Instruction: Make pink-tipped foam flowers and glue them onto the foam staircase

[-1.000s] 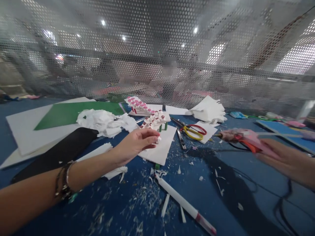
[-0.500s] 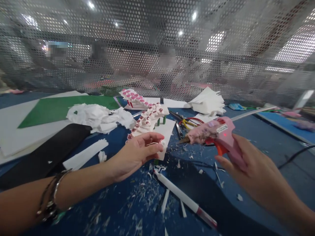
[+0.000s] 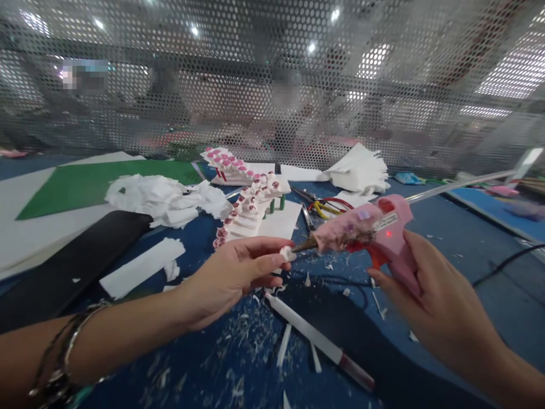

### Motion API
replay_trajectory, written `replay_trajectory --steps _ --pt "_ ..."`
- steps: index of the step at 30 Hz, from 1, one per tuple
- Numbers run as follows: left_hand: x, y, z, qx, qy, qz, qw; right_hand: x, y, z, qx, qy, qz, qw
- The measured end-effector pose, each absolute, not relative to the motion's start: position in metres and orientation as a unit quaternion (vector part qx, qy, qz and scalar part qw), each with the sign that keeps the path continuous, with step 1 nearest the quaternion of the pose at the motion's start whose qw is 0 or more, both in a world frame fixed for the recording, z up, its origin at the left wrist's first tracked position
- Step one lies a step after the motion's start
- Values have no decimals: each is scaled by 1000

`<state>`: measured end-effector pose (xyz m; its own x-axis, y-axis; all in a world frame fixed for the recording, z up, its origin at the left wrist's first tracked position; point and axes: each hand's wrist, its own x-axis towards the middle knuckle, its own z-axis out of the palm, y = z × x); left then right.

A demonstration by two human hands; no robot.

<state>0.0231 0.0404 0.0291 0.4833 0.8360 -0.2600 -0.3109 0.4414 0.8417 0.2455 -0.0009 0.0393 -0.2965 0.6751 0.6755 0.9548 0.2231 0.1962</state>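
Note:
Between the thumb and fingertips of my left hand (image 3: 238, 272) is a small white paper flower (image 3: 288, 253). My right hand (image 3: 443, 301) grips a pink hot glue gun (image 3: 361, 227) with a lit red light and a clear glue stick (image 3: 460, 186) out of its back. The brown nozzle (image 3: 304, 245) meets the flower or lies right beside it. Just behind my left hand stands a white stepped paper model (image 3: 251, 210) edged with dark red and white rosettes, on green posts. A white marker (image 3: 304, 326) with a dark red end lies below.
Crumpled white paper (image 3: 157, 199), green sheet (image 3: 106, 182) and a black flat piece (image 3: 80, 261) lie left. Pliers with red and yellow handles (image 3: 326, 207) are behind the gun. White fringed paper (image 3: 357, 170) rests near the perforated metal screen (image 3: 255, 85). Paper scraps litter the blue table (image 3: 204, 363).
The glue gun has moved left, bringing its nozzle to the white flower. My left hand has turned slightly, so the flower shows more plainly at its fingertips.

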Motion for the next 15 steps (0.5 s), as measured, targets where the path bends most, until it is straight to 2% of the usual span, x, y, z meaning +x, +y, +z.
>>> replay_trajectory --steps 15 --pt "21 42 29 377 326 403 767 244 -3 43 -548 -747 -300 226"
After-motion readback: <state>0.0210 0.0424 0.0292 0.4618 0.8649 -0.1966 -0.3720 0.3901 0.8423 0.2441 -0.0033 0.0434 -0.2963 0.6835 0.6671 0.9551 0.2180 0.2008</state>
